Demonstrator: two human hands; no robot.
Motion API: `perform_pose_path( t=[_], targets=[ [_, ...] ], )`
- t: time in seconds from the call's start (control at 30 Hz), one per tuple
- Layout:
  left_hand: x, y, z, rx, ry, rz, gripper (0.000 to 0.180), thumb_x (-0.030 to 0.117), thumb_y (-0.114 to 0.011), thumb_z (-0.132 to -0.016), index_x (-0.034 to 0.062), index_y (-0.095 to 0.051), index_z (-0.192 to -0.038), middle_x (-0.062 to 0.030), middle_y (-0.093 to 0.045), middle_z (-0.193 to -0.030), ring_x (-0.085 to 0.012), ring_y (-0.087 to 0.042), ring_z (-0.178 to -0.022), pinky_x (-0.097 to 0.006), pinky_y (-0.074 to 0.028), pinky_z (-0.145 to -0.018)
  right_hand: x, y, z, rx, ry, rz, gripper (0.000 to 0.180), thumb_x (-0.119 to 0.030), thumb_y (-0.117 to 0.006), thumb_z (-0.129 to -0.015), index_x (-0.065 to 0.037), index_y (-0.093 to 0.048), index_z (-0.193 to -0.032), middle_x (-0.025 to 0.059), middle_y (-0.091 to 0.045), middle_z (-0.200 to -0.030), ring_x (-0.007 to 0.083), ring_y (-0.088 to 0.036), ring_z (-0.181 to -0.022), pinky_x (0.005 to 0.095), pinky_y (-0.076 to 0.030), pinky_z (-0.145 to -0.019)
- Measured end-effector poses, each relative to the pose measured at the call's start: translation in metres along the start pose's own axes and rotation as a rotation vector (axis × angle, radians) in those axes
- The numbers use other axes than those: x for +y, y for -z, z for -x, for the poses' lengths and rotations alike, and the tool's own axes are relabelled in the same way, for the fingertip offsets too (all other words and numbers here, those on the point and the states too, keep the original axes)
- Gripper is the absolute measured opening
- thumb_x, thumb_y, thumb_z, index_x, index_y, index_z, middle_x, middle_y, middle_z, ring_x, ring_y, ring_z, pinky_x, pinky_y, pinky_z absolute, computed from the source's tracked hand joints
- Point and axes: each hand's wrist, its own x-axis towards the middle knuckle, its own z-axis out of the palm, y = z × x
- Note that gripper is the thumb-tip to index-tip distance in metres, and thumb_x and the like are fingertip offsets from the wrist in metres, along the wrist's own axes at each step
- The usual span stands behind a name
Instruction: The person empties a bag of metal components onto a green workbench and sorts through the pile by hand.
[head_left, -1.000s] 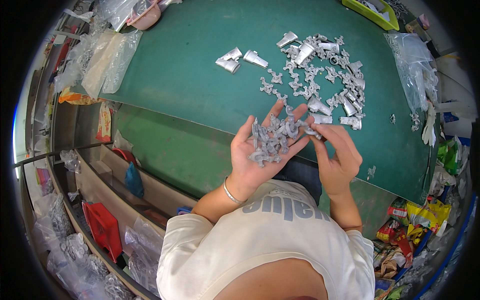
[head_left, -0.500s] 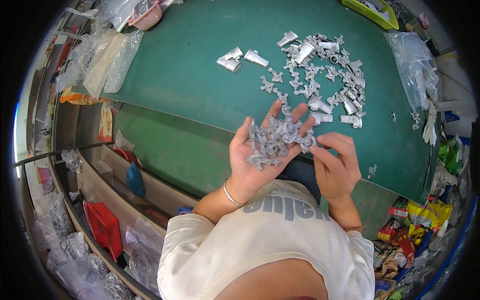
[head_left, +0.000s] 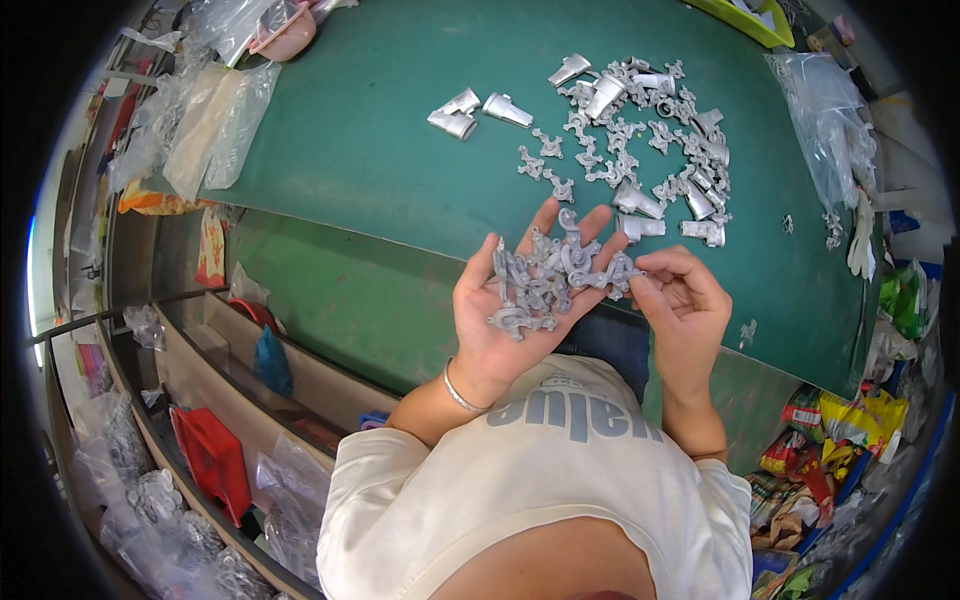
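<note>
My left hand [head_left: 482, 318] is palm up with its fingers spread, and a heap of small grey metal castings [head_left: 540, 280] rests on the palm and fingers. Thumb and forefinger of my right hand [head_left: 685, 315] are closed on one casting [head_left: 622, 274] at the right edge of that heap. Beyond my hands, more of the small curved castings [head_left: 610, 150] lie loose on the green table [head_left: 380, 150]. Shinier tube-shaped metal parts [head_left: 640, 200] are mixed among them. A few such tubes [head_left: 508, 110] sit apart to the left.
Clear plastic bags lie at the table's left [head_left: 235, 120] and right [head_left: 815, 120] edges. A pink basket [head_left: 285, 38] and a yellow-green tray [head_left: 745, 22] stand at the far side. Left of me is a shelf with a red basket [head_left: 212, 455]; colourful packets [head_left: 850, 420] are at right.
My right hand has shifted slightly and its other fingers have curled a little, still pinching at the heap's edge. The left hand stays nearly in place under the castings.
</note>
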Motion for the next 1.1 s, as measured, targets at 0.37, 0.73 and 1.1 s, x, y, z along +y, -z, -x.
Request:
perform_pose_path(
  t=[0.37, 0.73, 1.1],
  targets=[
    [0.0034, -0.0011, 0.0032, -0.056, 0.040, 0.128, 0.045, 0.038, -0.044, -0.082, 0.0159, -0.041, -0.122, -0.0123, -0.027, -0.135, -0.0336, -0.020, -0.127, -0.049, -0.018, -0.102, -0.0039, -0.0031, 0.0026, 0.003, 0.056, 0.065, 0.016, 0.014, -0.058, -0.072, 0.009, -0.057, -0.087, 0.0125, -0.055, -0.087, 0.0142, -0.055, -0.077, 0.0227, -0.046, -0.068],
    [0.0030, -0.0021, 0.0039, -0.067, 0.048, 0.122, 0.045, 0.037, -0.044, -0.082, 0.0162, -0.041, -0.122, -0.0117, -0.028, -0.134, -0.0340, -0.020, -0.126, -0.050, -0.019, -0.102, -0.0072, -0.0058, 0.0028, 0.052, 0.226, 0.287, 0.018, 0.012, -0.063, -0.065, 0.007, -0.060, -0.083, 0.0125, -0.058, -0.078, 0.0165, -0.055, -0.070, 0.0236, -0.044, -0.060],
    [0.0040, -0.0006, 0.0049, -0.087, 0.064, 0.134, 0.046, 0.037, -0.044, -0.082, 0.0161, -0.039, -0.123, -0.0133, -0.025, -0.136, -0.0346, -0.020, -0.127, -0.049, -0.022, -0.100, -0.0042, -0.0052, 0.0027, 0.052, 0.263, 0.272, 0.016, 0.011, -0.063, -0.067, 0.006, -0.060, -0.082, 0.0120, -0.058, -0.079, 0.0162, -0.055, -0.066, 0.0231, -0.044, -0.058]
  ],
)
